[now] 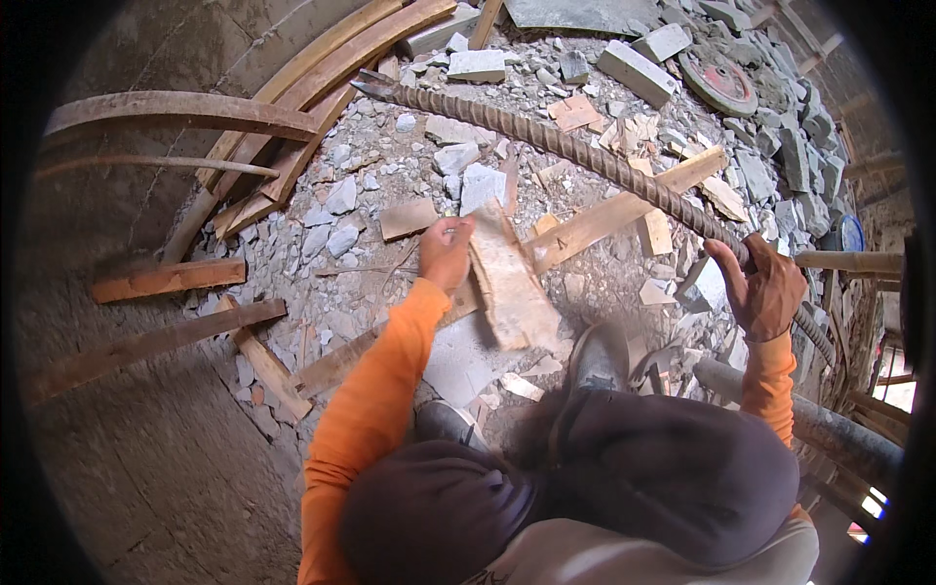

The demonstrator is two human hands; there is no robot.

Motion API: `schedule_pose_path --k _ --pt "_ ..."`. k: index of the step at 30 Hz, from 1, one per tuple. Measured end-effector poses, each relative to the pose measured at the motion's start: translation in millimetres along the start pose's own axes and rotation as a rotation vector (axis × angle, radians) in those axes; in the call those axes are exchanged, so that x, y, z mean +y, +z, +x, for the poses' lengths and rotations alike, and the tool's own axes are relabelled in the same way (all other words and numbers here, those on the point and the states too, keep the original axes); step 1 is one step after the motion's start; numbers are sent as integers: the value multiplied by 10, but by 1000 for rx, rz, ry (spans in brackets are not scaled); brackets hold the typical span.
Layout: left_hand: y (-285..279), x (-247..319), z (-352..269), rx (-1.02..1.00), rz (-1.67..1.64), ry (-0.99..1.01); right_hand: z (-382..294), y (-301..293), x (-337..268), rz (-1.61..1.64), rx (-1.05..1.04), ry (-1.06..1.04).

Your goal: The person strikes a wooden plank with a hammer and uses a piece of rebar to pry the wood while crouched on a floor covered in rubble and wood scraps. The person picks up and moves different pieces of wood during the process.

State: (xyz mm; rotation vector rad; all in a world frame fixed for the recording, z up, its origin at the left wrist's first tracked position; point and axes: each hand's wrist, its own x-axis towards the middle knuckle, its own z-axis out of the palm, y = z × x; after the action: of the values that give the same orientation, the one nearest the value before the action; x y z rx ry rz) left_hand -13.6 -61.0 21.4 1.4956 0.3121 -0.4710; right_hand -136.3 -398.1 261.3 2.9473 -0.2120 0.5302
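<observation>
My left hand (444, 256) grips the edge of a short, rough wooden board (515, 292) near its far end. The board's near end is slightly blurred, just ahead of my shoes. Closed around a long ribbed steel bar (541, 139), my right hand (768, 289) is at the right. The bar slants up to the far left and ends in a flattened, forked tip (374, 84); its other end passes below my hand. Beneath the board, a long wooden plank (585, 230) lies diagonally over the rubble.
Broken concrete rubble (344, 197) covers the ground. Lumber (351, 51) leans at the wall on the left. A wheel (718, 82) and concrete blocks (638, 72) lie at the far right. A claw hammer (658, 365) rests by my right shoe (599, 358), near a grey pipe (804, 413).
</observation>
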Motion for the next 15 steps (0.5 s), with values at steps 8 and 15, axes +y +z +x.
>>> schedule_pose_path --k 8,15 --pt "293 199 -314 327 528 588 79 -80 2 -100 35 -102" --pt "622 1771 -943 -12 921 1434 570 -459 -296 -43 102 -342"
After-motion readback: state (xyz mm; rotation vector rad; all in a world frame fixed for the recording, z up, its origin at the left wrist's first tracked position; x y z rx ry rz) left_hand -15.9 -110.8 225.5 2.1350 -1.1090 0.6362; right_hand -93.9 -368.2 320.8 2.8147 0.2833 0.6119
